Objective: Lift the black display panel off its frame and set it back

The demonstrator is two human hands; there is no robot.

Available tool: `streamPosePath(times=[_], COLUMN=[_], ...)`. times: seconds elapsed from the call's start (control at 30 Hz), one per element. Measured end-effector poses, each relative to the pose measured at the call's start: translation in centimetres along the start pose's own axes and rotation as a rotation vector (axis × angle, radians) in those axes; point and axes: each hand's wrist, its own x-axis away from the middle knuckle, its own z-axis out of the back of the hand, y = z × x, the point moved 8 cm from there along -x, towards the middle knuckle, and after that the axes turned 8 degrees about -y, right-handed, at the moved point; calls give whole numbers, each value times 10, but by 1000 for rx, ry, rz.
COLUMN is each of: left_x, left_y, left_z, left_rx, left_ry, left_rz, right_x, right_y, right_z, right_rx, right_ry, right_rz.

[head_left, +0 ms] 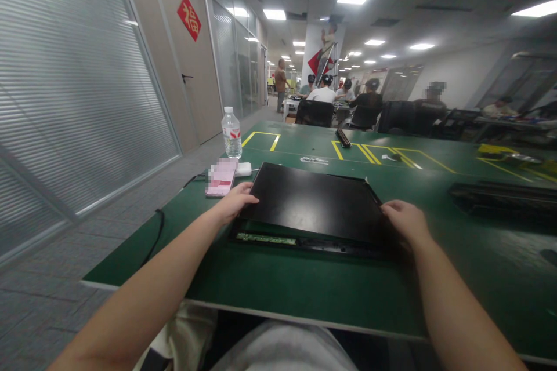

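A flat, glossy black display panel lies tilted over a black frame on the green table. Its near edge sits a little above the frame, where a strip of green circuit board shows. My left hand grips the panel's left edge, thumb on top and fingers underneath. At the right edge, my right hand is closed with its thumb and fingers on the panel's side. The undersides of both grips are hidden.
A water bottle, a phone and a white case stand left of the panel. Long black parts lie at the right. Yellow tape marks the far tabletop. Several people sit beyond it.
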Motion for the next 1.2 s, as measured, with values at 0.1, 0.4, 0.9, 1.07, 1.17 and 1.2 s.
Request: streamPosePath(times=[0.1,0.4,0.9,1.07,1.17,1.2], left_x=[0,-2,-4,-11,-13,-13], left_y=[0,-3,13,9,6,6], left_z=[0,2,7,15,17,18], left_rx=[-6,80,-191,-395,-473,-489], left_ry=[-1,10,-19,4,24,32], left_rz=[-1,-15,-206,-234,-219,-209], right_x=[-1,-2,-2,-2,-2,-2], right_y=[1,4,5,3,2,1], right_z=[-1,-3,-2,-2,-2,-2], right_rx=[-4,-36,-65,-57,-41,-35], right_ry=[-3,-20,-5,8,6,9], right_rz=[7,-13,0,25,27,29])
